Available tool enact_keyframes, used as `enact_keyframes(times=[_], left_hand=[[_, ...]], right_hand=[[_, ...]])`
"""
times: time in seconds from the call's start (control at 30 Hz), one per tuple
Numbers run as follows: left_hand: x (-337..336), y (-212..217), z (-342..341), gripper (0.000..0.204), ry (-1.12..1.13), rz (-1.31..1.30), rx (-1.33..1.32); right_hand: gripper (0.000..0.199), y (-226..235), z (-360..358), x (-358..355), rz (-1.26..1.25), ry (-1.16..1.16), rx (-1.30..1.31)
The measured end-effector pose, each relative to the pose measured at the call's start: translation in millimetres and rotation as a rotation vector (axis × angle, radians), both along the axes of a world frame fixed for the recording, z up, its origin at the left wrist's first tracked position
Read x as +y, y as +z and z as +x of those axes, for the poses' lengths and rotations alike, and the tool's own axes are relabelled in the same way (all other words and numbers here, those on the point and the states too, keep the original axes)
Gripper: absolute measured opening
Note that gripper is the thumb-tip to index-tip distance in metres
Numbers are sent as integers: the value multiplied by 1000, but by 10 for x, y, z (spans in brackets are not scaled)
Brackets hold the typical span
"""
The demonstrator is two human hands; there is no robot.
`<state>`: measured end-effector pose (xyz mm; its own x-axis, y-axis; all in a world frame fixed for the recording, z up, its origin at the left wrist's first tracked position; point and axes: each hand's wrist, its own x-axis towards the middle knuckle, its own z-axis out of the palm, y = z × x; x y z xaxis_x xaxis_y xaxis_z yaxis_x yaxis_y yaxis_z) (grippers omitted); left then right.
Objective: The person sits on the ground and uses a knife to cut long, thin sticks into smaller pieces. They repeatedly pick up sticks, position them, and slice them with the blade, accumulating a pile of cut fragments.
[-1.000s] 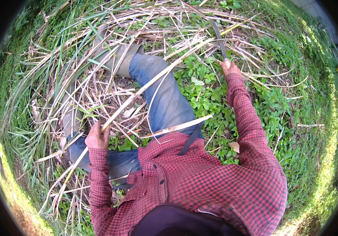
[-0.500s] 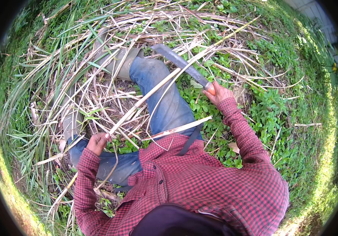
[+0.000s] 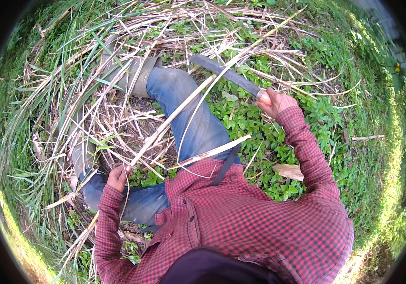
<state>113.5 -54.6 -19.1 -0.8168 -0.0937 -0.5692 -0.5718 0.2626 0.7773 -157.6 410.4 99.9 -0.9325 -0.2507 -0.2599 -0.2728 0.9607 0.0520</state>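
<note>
My left hand [image 3: 117,178] is closed around the near end of a long, pale plant stalk [image 3: 174,116]. The stalk runs up and to the right over my bent leg, and its thin tip reaches the far right of the litter. In my right hand [image 3: 279,103] is a machete [image 3: 231,75], gripped by its orange-brown handle. Its dark, worn blade points up and left, and in the picture it crosses the stalk; whether the two touch I cannot tell. A split pale strip [image 3: 212,152] lies across my thigh and the shirt's hem.
Cut dry stalks [image 3: 117,118] lie piled around my boots [image 3: 139,75]. Long green leaf blades [image 3: 37,128] spread along the left. Low leafy plants [image 3: 278,142] cover the ground at right, with a dry brown husk [image 3: 289,172] near my right forearm.
My right hand has moved right and slightly up with the machete, drawing the blade along with it. The left hand keeps its hold on the stalk, nearly in place.
</note>
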Motion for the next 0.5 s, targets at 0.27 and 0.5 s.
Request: enact_keyframes(times=[0.27,0.5], left_hand=[[324,225,7,23,-39,-612,230],[430,347,31,18,-12,-766,315]], right_hand=[[57,324,122,5,32,-33,-48],[52,-2,63,151,27,-330,51]])
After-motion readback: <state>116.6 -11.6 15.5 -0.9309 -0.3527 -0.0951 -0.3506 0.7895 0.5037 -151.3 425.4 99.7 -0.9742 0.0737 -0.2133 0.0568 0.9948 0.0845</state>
